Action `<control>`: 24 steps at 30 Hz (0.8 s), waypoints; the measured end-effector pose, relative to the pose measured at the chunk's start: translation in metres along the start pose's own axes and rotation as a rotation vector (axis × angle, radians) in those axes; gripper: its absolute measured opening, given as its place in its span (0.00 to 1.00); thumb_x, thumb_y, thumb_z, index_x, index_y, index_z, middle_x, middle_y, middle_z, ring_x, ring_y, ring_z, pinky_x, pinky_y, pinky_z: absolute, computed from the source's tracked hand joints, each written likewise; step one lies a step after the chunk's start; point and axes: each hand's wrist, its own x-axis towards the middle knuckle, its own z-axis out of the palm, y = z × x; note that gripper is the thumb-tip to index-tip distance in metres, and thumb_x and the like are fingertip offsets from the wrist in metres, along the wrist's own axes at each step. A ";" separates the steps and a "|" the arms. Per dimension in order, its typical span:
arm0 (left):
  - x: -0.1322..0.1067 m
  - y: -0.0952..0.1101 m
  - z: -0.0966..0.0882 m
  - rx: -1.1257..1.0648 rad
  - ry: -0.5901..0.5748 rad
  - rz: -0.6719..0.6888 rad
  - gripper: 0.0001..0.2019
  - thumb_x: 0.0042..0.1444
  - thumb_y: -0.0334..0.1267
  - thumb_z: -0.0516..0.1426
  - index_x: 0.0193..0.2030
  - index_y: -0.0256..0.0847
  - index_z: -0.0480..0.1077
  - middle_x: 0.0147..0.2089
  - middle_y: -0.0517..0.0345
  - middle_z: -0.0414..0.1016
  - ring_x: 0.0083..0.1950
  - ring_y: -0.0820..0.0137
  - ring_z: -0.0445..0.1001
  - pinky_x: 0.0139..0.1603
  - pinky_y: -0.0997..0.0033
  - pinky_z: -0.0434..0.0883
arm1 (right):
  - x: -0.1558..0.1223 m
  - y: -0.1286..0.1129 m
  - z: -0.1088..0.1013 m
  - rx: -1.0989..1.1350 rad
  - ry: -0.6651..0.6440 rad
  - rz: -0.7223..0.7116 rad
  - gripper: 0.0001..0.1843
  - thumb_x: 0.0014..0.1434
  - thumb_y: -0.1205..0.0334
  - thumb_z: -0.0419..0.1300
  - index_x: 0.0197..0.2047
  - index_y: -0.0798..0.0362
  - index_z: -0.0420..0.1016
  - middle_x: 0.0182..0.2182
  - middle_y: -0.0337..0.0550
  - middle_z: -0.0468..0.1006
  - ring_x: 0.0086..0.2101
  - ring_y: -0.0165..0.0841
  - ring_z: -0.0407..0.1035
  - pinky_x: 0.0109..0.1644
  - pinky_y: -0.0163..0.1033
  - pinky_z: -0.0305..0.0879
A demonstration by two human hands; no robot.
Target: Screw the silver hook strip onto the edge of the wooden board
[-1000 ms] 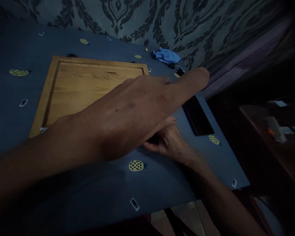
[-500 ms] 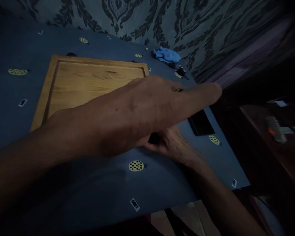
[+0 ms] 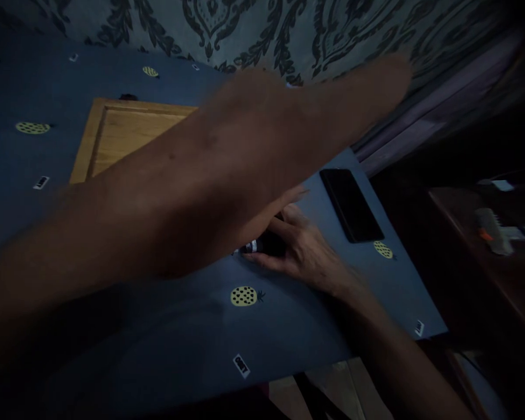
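Note:
My left hand is raised over the table, back towards me and blurred by motion. One long finger stretches to the upper right; its other fingers are mostly hidden. Beneath it, near the table, my right hand is closed on a black handle with white print. A small metallic bit shows at the handle's left end, but the rest is covered. Behind my left forearm lies a wooden cutting board with a raised rim, partly hidden.
A black phone lies right of my hands on the blue tablecloth, printed with pineapples. A small dark item sits behind the board. Patterned wallpaper rises at the back. Off the table's right edge, a grey comb-like object lies on a dark surface.
My left hand has lifted up and away, now covering the blue cloth and keys. More of the phone and of the black handle in my right hand shows.

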 end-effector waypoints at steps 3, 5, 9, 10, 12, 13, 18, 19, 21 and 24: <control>0.004 0.006 0.000 0.079 -0.028 -0.045 0.16 0.68 0.40 0.43 0.58 0.49 0.63 0.28 0.66 0.62 0.25 0.77 0.72 0.20 0.82 0.63 | 0.001 -0.001 -0.001 -0.003 0.000 0.002 0.26 0.65 0.40 0.55 0.52 0.54 0.74 0.46 0.54 0.76 0.46 0.47 0.71 0.49 0.56 0.71; 0.006 0.010 0.000 0.115 -0.027 -0.039 0.15 0.68 0.39 0.44 0.57 0.48 0.63 0.27 0.67 0.62 0.21 0.80 0.65 0.17 0.82 0.58 | 0.002 -0.002 -0.002 0.005 -0.007 0.015 0.25 0.65 0.40 0.56 0.51 0.52 0.75 0.46 0.54 0.76 0.46 0.48 0.70 0.50 0.57 0.71; 0.006 0.012 0.000 0.148 -0.012 -0.012 0.16 0.69 0.39 0.42 0.59 0.47 0.62 0.25 0.68 0.61 0.19 0.80 0.63 0.17 0.80 0.58 | 0.004 -0.004 -0.002 0.002 -0.011 0.028 0.25 0.65 0.40 0.55 0.50 0.52 0.75 0.46 0.53 0.76 0.46 0.48 0.70 0.50 0.57 0.71; 0.005 0.011 0.000 0.148 -0.017 0.000 0.16 0.69 0.39 0.42 0.59 0.46 0.62 0.25 0.69 0.60 0.19 0.80 0.62 0.17 0.80 0.58 | 0.004 -0.005 -0.002 0.000 -0.008 0.024 0.25 0.65 0.40 0.55 0.51 0.53 0.75 0.46 0.54 0.76 0.46 0.48 0.70 0.50 0.57 0.71; 0.005 0.010 0.001 0.155 -0.022 0.014 0.15 0.69 0.40 0.42 0.57 0.46 0.62 0.25 0.69 0.60 0.19 0.81 0.62 0.17 0.80 0.58 | 0.005 -0.005 -0.002 -0.001 0.006 0.009 0.27 0.65 0.39 0.55 0.51 0.54 0.75 0.45 0.54 0.76 0.46 0.47 0.71 0.49 0.56 0.71; 0.005 0.009 0.001 0.165 -0.027 0.014 0.15 0.69 0.40 0.42 0.57 0.46 0.62 0.25 0.69 0.60 0.20 0.81 0.63 0.18 0.80 0.58 | 0.005 -0.005 -0.002 -0.001 0.009 0.004 0.27 0.65 0.39 0.55 0.50 0.54 0.75 0.45 0.54 0.76 0.46 0.47 0.71 0.49 0.56 0.71; 0.007 0.007 0.001 0.172 -0.072 0.007 0.16 0.66 0.38 0.46 0.59 0.46 0.59 0.26 0.69 0.60 0.21 0.78 0.64 0.20 0.77 0.61 | 0.006 -0.005 -0.003 0.007 -0.007 0.034 0.26 0.65 0.38 0.55 0.51 0.51 0.75 0.46 0.53 0.76 0.46 0.47 0.71 0.49 0.56 0.72; 0.007 0.006 0.001 0.184 -0.063 0.014 0.15 0.66 0.38 0.47 0.59 0.47 0.60 0.26 0.69 0.61 0.21 0.78 0.63 0.20 0.77 0.60 | 0.006 -0.005 -0.003 0.008 -0.006 0.037 0.26 0.64 0.38 0.55 0.50 0.51 0.75 0.46 0.53 0.76 0.46 0.47 0.71 0.49 0.56 0.72; 0.006 0.006 0.001 0.204 -0.021 0.035 0.13 0.67 0.39 0.46 0.57 0.48 0.61 0.26 0.68 0.62 0.21 0.79 0.62 0.20 0.77 0.58 | 0.006 -0.004 -0.003 0.015 -0.011 0.037 0.25 0.64 0.39 0.56 0.49 0.52 0.75 0.45 0.53 0.76 0.46 0.46 0.71 0.49 0.56 0.72; 0.006 0.005 0.003 0.190 -0.003 0.061 0.13 0.68 0.38 0.46 0.57 0.47 0.61 0.26 0.67 0.63 0.22 0.77 0.64 0.19 0.76 0.56 | 0.006 -0.004 -0.002 0.025 -0.019 0.031 0.23 0.65 0.41 0.57 0.48 0.53 0.76 0.43 0.53 0.77 0.44 0.46 0.72 0.48 0.55 0.72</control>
